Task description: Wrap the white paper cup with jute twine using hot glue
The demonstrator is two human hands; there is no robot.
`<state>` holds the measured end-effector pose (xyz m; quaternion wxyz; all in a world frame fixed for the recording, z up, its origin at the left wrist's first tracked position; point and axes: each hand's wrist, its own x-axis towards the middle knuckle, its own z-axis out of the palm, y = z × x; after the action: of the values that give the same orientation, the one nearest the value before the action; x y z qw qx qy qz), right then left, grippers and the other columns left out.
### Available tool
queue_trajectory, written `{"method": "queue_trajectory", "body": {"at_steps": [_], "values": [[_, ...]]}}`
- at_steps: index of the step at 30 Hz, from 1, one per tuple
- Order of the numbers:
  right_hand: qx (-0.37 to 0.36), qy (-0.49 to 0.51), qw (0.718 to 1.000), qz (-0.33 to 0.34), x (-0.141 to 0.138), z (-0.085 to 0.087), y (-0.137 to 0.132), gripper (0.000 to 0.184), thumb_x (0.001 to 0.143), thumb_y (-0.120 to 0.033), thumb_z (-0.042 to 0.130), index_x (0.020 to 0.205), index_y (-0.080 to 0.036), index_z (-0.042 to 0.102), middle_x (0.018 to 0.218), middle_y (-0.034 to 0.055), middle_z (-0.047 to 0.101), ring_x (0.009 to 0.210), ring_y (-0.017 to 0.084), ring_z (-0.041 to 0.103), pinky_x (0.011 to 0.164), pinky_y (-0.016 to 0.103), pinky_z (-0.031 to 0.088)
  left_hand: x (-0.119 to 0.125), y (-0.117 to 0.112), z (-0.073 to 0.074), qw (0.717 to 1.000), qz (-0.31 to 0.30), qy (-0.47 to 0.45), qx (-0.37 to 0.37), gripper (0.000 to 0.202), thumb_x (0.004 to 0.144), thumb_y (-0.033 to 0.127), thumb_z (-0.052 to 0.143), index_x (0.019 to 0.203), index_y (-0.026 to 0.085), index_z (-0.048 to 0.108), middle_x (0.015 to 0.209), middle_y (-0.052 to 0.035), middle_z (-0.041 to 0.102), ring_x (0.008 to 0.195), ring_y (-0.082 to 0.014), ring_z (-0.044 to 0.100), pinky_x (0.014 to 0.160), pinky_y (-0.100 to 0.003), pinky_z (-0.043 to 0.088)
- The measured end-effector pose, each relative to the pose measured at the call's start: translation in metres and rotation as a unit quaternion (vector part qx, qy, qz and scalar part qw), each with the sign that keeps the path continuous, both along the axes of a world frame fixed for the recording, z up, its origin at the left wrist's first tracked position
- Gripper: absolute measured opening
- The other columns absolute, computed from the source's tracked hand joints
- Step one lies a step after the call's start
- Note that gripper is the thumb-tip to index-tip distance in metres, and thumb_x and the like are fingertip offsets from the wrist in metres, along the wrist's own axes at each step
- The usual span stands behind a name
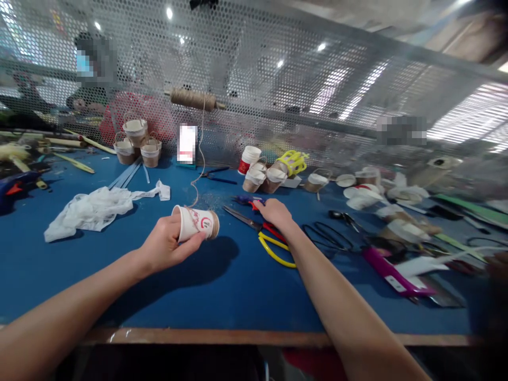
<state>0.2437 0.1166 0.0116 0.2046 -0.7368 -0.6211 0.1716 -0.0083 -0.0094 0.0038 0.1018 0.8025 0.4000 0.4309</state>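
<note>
My left hand [166, 241] is closed around a white paper cup [192, 223] with red print, tilted on its side above the table. Brown twine [215, 224] is wound about the cup's base end, and a strand runs up from behind the cup to a twine spool [192, 99] on the mesh. My right hand [277, 214] is closed on a blue glue gun [245, 199] with a red trigger; its handle is mostly hidden by the fingers. Just below that hand lie large scissors [243, 217] with red and yellow handles, partly covered by my wrist.
White cloth [97, 211] lies left on the blue table [178, 301]. Small twine-wrapped buckets [151, 153] stand behind it, near a phone [187, 143]. Pliers [220, 176], a yellow mesh basket [292, 162] and more cups sit farther back. Black-handled scissors [327, 236] and a purple packet [397, 275] lie right.
</note>
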Motion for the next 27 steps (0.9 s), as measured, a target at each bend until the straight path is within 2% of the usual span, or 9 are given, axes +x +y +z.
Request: {"method": "queue_trajectory", "body": {"at_steps": [4, 7, 9, 11, 16, 19, 21, 24, 27], "values": [[0.04, -0.001, 0.994, 0.103, -0.028, 0.013, -0.025, 0.032, 0.082, -0.034, 0.048, 0.064, -0.012, 0.063, 0.08, 0.0116, 0.063, 0.083, 0.019, 0.057, 0.07, 0.027, 0.041, 0.002, -0.004, 0.002, 0.996, -0.064, 0.02, 0.059, 0.023, 0.076, 0.018, 0.05, 0.053, 0.017, 0.057, 0.052, -0.0032, 0.06, 0.05, -0.0124, 0.051, 0.053, -0.025, 0.041], [-0.008, 0.049, 0.97, 0.236, -0.058, 0.027, -0.052, 0.048, 0.083, -0.052, 0.037, 0.067, -0.018, 0.067, 0.077, 0.0035, 0.067, 0.075, 0.014, 0.058, 0.07, 0.024, 0.041, 0.005, -0.007, 0.004, 0.989, -0.121, 0.045, 0.079, 0.017, 0.076, 0.015, 0.051, 0.063, 0.016, 0.061, 0.06, -0.0064, 0.065, 0.054, -0.0138, 0.056, 0.057, -0.027, 0.043], [-0.098, 0.125, 0.9, 0.406, -0.074, 0.036, -0.067, 0.06, 0.085, -0.055, 0.022, 0.073, -0.018, 0.068, 0.084, 0.0034, 0.067, 0.08, 0.014, 0.057, 0.075, 0.026, 0.04, 0.006, -0.008, 0.004, 0.984, -0.145, 0.068, 0.079, 0.014, 0.076, 0.016, 0.051, 0.068, 0.015, 0.062, 0.064, -0.0077, 0.066, 0.057, -0.0148, 0.056, 0.058, -0.027, 0.043], [-0.142, 0.159, 0.86, 0.464, -0.085, 0.042, -0.078, 0.06, 0.085, -0.056, 0.022, 0.077, -0.018, 0.067, 0.081, 0.0031, 0.066, 0.075, 0.013, 0.056, 0.072, 0.027, 0.041, 0.006, -0.008, 0.004, 0.981, -0.155, 0.091, 0.076, 0.016, 0.076, 0.017, 0.05, 0.065, 0.015, 0.061, 0.061, -0.0072, 0.065, 0.055, -0.0148, 0.054, 0.056, -0.027, 0.042], [-0.106, 0.327, 0.854, 0.39, -0.093, 0.043, -0.09, 0.022, 0.071, -0.035, 0.061, 0.082, -0.016, 0.064, 0.082, 0.0009, 0.063, 0.07, 0.01, 0.055, 0.066, 0.023, 0.042, 0.005, -0.009, 0.002, 0.984, -0.148, 0.086, 0.038, 0.021, 0.077, 0.017, 0.048, 0.059, 0.016, 0.058, 0.056, -0.0039, 0.06, 0.051, -0.0122, 0.048, 0.051, -0.024, 0.038], [-0.057, 0.375, 0.864, 0.332, -0.09, 0.041, -0.093, 0.014, 0.069, -0.028, 0.063, 0.073, -0.015, 0.062, 0.07, -0.0017, 0.061, 0.064, 0.008, 0.053, 0.061, 0.021, 0.041, 0.004, -0.009, 0.002, 0.988, -0.146, 0.043, -0.017, 0.022, 0.076, 0.019, 0.05, 0.057, 0.016, 0.059, 0.054, -0.0016, 0.056, 0.049, -0.0107, 0.044, 0.05, -0.023, 0.036], [-0.016, 0.396, 0.859, 0.325, -0.086, 0.041, -0.095, 0.011, 0.069, -0.027, 0.062, 0.072, -0.016, 0.062, 0.069, -0.0026, 0.06, 0.064, 0.007, 0.052, 0.061, 0.021, 0.041, 0.005, -0.01, 0.003, 0.982, -0.149, -0.007, -0.113, 0.022, 0.076, 0.022, 0.051, 0.058, 0.015, 0.06, 0.054, -0.0005, 0.055, 0.049, -0.0097, 0.043, 0.049, -0.022, 0.036], [0.06, 0.439, 0.844, 0.304, -0.079, 0.044, -0.097, 0.01, 0.07, -0.026, 0.062, 0.071, -0.016, 0.062, 0.066, -0.0031, 0.06, 0.062, 0.007, 0.051, 0.06, 0.02, 0.041, 0.005, -0.009, 0.006, 0.928, -0.143, -0.13, -0.318, 0.018, 0.076, 0.026, 0.054, 0.072, 0.013, 0.065, 0.059, -0.0001, 0.06, 0.051, -0.0087, 0.046, 0.05, -0.02, 0.037], [0.112, 0.452, 0.844, 0.266, -0.073, 0.045, -0.099, 0.009, 0.07, -0.025, 0.063, 0.071, -0.016, 0.062, 0.061, -0.0032, 0.058, 0.057, 0.006, 0.05, 0.057, 0.021, 0.041, 0.006, -0.007, 0.008, 0.855, -0.133, -0.243, -0.438, 0.018, 0.072, 0.029, 0.059, 0.074, 0.012, 0.068, 0.06, 0.0003, 0.062, 0.051, -0.0079, 0.048, 0.051, -0.018, 0.038]]}}
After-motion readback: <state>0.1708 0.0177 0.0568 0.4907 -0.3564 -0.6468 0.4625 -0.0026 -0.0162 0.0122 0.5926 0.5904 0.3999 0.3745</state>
